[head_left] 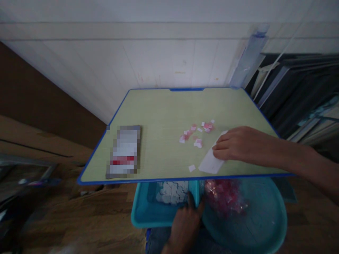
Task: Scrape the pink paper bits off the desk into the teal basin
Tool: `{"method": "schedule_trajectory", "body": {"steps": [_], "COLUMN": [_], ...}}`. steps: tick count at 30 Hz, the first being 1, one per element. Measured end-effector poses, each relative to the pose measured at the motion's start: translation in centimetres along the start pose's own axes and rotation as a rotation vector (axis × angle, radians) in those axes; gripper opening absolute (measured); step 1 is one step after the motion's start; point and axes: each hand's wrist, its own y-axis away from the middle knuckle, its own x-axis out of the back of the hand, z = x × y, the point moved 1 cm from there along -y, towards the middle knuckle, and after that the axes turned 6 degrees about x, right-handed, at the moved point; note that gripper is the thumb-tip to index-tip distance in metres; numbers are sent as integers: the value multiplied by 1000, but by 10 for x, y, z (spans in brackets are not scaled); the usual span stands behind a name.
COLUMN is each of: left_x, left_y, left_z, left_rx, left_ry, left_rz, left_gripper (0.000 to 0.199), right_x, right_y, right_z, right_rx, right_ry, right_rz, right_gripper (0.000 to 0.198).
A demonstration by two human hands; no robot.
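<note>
White paper strip under the right hand, lower right of the frame.
That hand's fingers lie close together; I can't tell if they pinch. Little pink and white squares lie just left. Bottom middle, the left hand spreads its fingers by a blue-green tray.
</note>
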Motion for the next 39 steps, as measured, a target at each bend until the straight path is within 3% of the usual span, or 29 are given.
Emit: {"method": "schedule_trajectory", "body": {"steps": [7,16,18,21,24,30,33,39], "left_x": [-4,-6,-7,-7,-7,-4,-4,-5], "left_y": [0,0,0,-2,-2,-1,-2,-1], "left_z": [1,2,2,1,0,1,1,0], "left_rx": [-8,4,-3,-6,-3,-4,-11,-4], "left_ry": [-31,-19,-2,20,39,38,37,39], "left_rz": [27,62,66,65,61,50,51,60], "left_gripper": [61,59,58,58,60,62,62,61], "right_x": [-10,-5,-1,1,-2,-10,-8,-18], "right_y": [-30,-68,-57,-26,0,-2,-7,3], "right_z": [1,-31,-28,-11,2,-8,-15,-9], "right_rx": [105,248,170,-119,-312,-313,-265,-325], "right_ry": [45,94,116,205,253,172,139,165], "right_rz": [-61,53,101,141,54,-121,-80,-18], "right_gripper": [11,11,14,24,35,29,28,32]}}
